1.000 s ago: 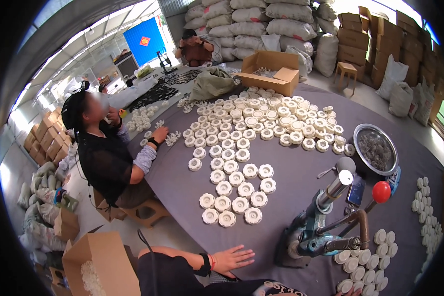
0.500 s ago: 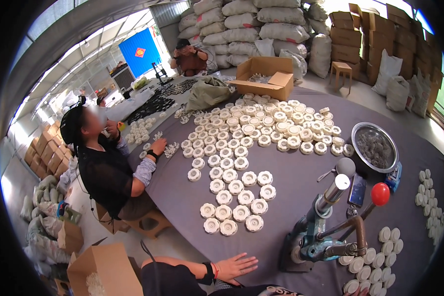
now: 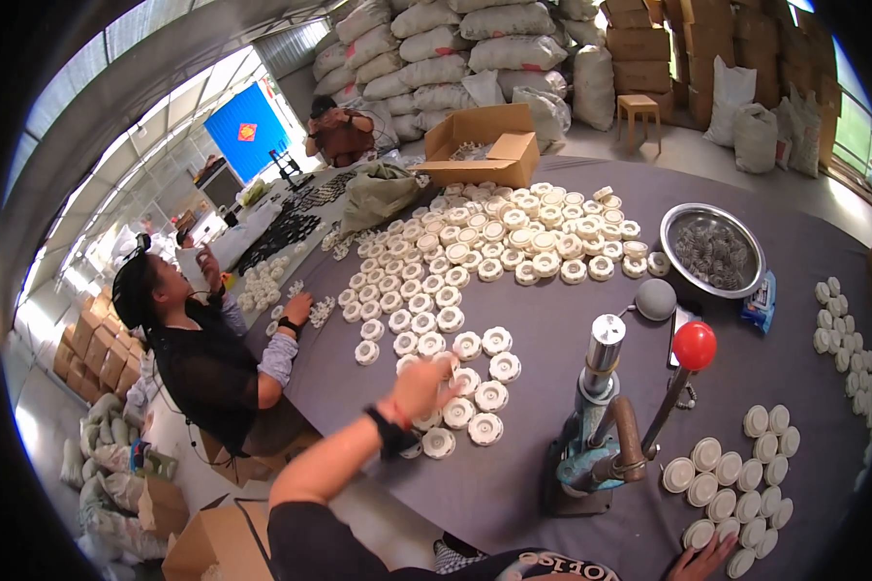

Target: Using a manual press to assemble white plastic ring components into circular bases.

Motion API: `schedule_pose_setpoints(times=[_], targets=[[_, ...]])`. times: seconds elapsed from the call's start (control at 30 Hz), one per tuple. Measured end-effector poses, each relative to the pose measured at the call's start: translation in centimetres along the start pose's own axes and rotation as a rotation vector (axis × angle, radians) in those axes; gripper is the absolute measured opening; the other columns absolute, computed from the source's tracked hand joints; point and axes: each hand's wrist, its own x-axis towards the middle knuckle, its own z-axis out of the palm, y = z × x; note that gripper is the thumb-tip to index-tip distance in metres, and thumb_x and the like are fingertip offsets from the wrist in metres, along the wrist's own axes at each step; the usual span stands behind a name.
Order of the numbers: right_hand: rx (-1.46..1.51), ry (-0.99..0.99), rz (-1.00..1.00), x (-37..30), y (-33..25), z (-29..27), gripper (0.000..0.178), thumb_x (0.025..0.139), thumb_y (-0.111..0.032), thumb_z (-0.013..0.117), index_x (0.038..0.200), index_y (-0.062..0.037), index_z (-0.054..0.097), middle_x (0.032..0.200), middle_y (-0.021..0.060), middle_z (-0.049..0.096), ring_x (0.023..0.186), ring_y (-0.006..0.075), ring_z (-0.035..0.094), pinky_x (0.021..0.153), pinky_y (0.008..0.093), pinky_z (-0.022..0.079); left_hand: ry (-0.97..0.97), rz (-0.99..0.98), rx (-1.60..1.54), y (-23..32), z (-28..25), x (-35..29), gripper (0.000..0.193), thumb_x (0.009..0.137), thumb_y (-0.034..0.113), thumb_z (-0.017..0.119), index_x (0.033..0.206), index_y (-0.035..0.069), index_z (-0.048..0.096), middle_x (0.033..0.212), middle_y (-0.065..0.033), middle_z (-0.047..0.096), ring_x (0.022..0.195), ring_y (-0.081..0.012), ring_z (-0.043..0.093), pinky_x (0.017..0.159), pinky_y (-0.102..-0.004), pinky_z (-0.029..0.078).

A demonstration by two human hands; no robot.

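Note:
My left hand (image 3: 421, 389) is over the near group of white round scalloped plastic parts (image 3: 491, 396), its fingers bent and apart; it hides some of them, and no part shows lifted in it. At the lower right edge, my right hand (image 3: 704, 559) has its fingers spread, with the tips at the nearest of several white flat-faced round caps (image 3: 705, 452). Between my hands stands a teal hand press (image 3: 591, 455) with a steel column; its lever, tipped by a red ball knob (image 3: 695, 346), is raised.
A steel bowl (image 3: 713, 250) of metal springs sits at the right, near a grey round-headed object (image 3: 655, 300) and a blue packet (image 3: 761, 302). A large heap of white parts (image 3: 513, 232) lies beyond, before an open carton (image 3: 484, 145). A co-worker (image 3: 213, 349) sits at the left.
My left hand has risen from flat on the table edge and moved up and left over the white parts. More of my right hand shows by the caps. The view has shifted.

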Motion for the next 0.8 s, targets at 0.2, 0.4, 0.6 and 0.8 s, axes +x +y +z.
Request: schedule_pose_setpoints(times=[0.2,0.4,0.6,0.8], targets=[[-0.013,0.019,-0.028,0.0,0.4,0.5,0.052,0.092,-0.027,0.055,0.132,0.0040,0.046,0.141,0.0328,0.037,0.132,0.0480,0.035,0.110,0.0572,0.029,0.133,-0.586,0.298,-13.2,-8.5,14.6,0.083,0.086,0.041,0.061,0.150,0.005,0.021,0.102,-0.0239,0.067,0.094,-0.0369,0.066,0.079,-0.0464,0.052],[0.106,-0.097,0.041,-0.3,0.1,-0.5,0.056,0.089,-0.026,0.055,0.131,0.0099,0.044,0.141,0.0405,0.031,0.132,0.0557,0.026,0.111,0.0596,0.020,-0.005,-0.687,0.473,-10.0,-11.3,18.9,0.080,0.085,0.036,0.062,0.151,0.014,0.024,0.106,-0.0153,0.069,0.097,-0.0301,0.067,0.081,-0.0440,0.052],[0.095,-0.101,-0.022,0.1,-0.4,-1.3,0.056,0.088,-0.026,0.056,0.130,0.0089,0.045,0.138,0.0406,0.034,0.131,0.0557,0.028,0.110,0.0600,0.023,-0.133,-0.758,0.475,-11.6,-13.5,17.8,0.085,0.082,0.042,0.065,0.150,0.012,0.025,0.117,-0.0161,0.065,0.105,-0.0297,0.064,0.087,-0.0436,0.051],[0.066,-0.077,-0.019,-0.4,0.7,-0.4,0.057,0.089,-0.028,0.056,0.131,0.0086,0.045,0.139,0.0402,0.033,0.132,0.0548,0.028,0.111,0.0603,0.022,-0.186,-0.745,0.428,-9.9,-14.3,17.4,0.078,0.080,0.042,0.067,0.145,0.011,0.036,0.126,-0.0159,0.061,0.114,-0.0293,0.060,0.094,-0.0431,0.048]])
